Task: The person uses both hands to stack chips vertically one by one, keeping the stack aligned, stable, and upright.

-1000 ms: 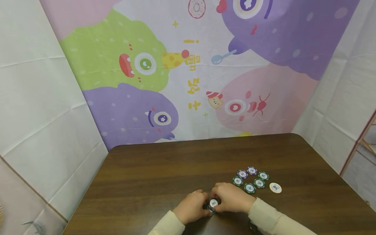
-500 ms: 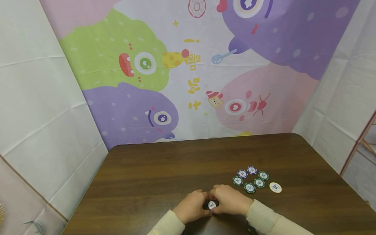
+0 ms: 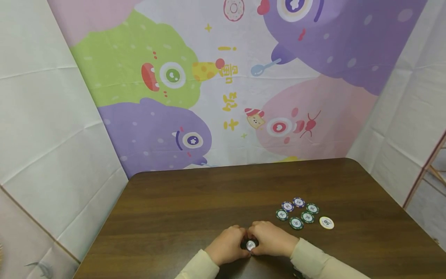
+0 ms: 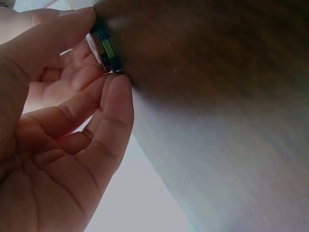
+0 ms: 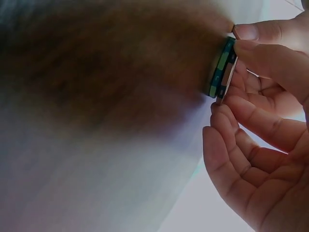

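Between the two hands, near the table's front, is a small stack of chips [image 3: 251, 245] with a black chip marked 100 on top. The left hand [image 3: 228, 245] curls its thumb and fingers round the stack's left side. From the right, the right hand [image 3: 273, 239] pinches the top chip. The right wrist view shows a green-edged chip [image 5: 222, 67] against the table and a dark chip [image 5: 229, 72] on it, between the right thumb and fingers. In the left wrist view the green-edged chip [image 4: 109, 48] lies by the left fingertips.
Right of the hands lie two blue chips [image 3: 298, 202], several green chips [image 3: 296, 223] and a white chip [image 3: 326, 223] marked 50. Another chip is partly hidden under the right sleeve [image 3: 308, 257]. A printed cloth [image 3: 223, 147] hangs behind the table [image 3: 181, 201].
My right hand has moved slightly left and toward the table's front, bringing the top chip over the stack. The left hand has stayed nearly still.
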Demonstrator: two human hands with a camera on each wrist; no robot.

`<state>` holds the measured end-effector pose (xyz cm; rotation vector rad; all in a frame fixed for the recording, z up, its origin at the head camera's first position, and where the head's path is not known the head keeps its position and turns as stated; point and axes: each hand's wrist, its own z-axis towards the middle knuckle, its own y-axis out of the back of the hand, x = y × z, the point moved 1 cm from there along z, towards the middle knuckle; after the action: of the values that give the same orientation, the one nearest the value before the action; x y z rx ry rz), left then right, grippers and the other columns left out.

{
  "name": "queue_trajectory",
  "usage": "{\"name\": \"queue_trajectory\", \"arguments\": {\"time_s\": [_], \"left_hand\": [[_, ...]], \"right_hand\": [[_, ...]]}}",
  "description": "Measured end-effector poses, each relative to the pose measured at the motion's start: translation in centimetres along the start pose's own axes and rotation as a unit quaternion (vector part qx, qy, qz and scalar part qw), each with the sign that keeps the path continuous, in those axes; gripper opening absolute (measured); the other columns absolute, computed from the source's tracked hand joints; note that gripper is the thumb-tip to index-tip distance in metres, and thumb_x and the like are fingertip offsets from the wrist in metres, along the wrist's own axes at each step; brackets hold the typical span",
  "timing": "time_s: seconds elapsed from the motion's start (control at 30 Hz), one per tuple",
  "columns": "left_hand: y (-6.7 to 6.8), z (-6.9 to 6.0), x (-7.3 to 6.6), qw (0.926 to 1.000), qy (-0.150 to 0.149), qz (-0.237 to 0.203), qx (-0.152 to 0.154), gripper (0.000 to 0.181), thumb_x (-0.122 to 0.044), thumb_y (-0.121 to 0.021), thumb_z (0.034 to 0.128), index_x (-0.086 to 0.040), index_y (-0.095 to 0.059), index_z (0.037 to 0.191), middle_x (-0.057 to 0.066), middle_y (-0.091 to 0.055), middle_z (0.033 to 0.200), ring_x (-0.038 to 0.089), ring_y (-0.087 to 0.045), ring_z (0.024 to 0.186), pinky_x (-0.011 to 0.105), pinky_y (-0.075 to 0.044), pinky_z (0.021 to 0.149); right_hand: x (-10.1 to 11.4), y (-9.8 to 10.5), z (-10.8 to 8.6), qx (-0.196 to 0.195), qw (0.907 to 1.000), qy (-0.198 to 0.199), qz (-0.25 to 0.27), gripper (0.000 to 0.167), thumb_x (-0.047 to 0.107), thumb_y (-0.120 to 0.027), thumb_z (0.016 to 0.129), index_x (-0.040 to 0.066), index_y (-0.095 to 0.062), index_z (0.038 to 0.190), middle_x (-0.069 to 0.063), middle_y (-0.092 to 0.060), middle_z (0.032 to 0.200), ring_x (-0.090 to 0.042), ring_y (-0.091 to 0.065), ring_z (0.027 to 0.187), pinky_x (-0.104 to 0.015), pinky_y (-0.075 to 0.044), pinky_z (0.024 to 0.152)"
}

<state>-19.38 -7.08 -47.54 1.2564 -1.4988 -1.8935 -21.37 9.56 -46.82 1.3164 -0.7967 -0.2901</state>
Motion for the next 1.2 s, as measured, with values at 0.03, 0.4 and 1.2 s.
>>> {"name": "queue_trajectory", "arguments": {"time_s": [0.03,0.4,1.2], "left_hand": [[0.0,0.0,0.0,1.0,0.0,-0.001,0.001,0.029,-0.023,-0.086,0.0704,-0.012,-0.066,0.088,-0.008,-0.059,0.08,-0.001,-0.044,0.068,0.017,-0.041,0.06],[-0.1,0.1,0.0,1.0,-0.002,0.002,-0.002,0.029,-0.024,-0.086,0.0702,-0.013,-0.065,0.088,-0.008,-0.06,0.08,0.0,-0.043,0.069,0.018,-0.041,0.061],[0.1,0.1,-0.2,0.9999,0.001,0.012,0.004,0.028,-0.024,-0.085,0.0726,-0.01,-0.07,0.092,-0.006,-0.06,0.08,0.0,-0.047,0.069,0.017,-0.043,0.061]], "right_hand": [[0.0,0.0,0.0,0.001,1.0,0.001,0.0,0.018,0.022,-0.081,0.072,0.015,-0.07,0.085,0.011,-0.055,0.077,0.001,-0.04,0.069,-0.02,-0.038,0.064],[-0.2,-0.3,0.0,0.0,1.0,-0.002,0.005,0.021,0.023,-0.082,0.073,0.014,-0.072,0.089,0.01,-0.057,0.079,0.001,-0.042,0.07,-0.021,-0.04,0.065],[-2.0,2.8,-0.7,-0.055,0.9955,-0.068,0.038,0.033,0.021,-0.08,0.078,0.003,-0.07,0.103,-0.004,-0.065,0.097,-0.02,-0.064,0.084,-0.027,-0.052,0.069]]}}
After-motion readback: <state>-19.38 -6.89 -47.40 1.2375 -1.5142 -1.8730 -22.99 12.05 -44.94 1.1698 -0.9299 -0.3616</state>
